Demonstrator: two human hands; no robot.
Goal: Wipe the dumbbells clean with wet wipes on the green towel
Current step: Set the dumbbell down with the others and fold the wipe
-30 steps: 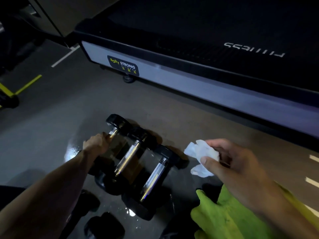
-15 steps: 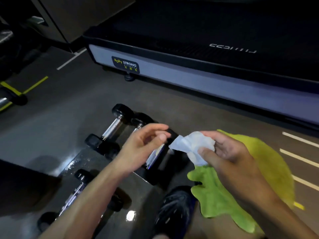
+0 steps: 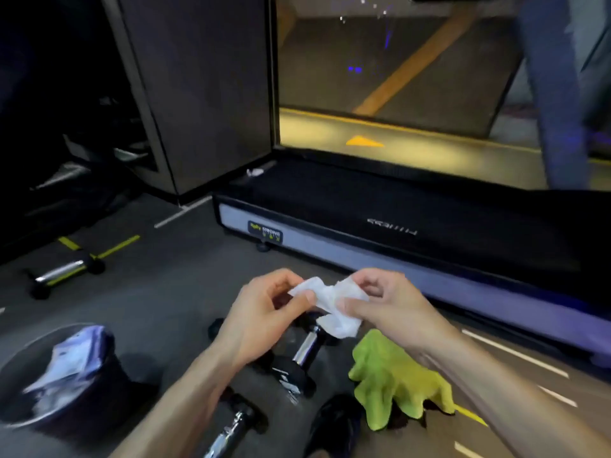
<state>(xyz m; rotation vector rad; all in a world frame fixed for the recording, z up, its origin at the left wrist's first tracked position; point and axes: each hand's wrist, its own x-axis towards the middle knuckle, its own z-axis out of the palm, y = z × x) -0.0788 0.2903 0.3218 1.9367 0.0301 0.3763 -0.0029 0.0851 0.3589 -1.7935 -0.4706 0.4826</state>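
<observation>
A dim gym floor point(image 3: 158, 305) with painted lines, a treadmill point(image 3: 413, 226) running across the middle of the frame. At centre, both hands hold a crumpled white wet wipe point(image 3: 334, 302) between them — the left hand point(image 3: 264, 312) pinches its left edge, the right hand point(image 3: 390, 302) pinches its right side, each grip narrow on the sheet. Below the hands a dumbbell point(image 3: 302, 355) lies on the floor, another dumbbell point(image 3: 231, 431) at the lower edge, a third dumbbell point(image 3: 62, 271) at mid left. The green towel point(image 3: 396, 381) lies bunched at lower right, just beside the first one. A dark bin point(image 3: 59, 375) with a plastic liner sits at lower left
</observation>
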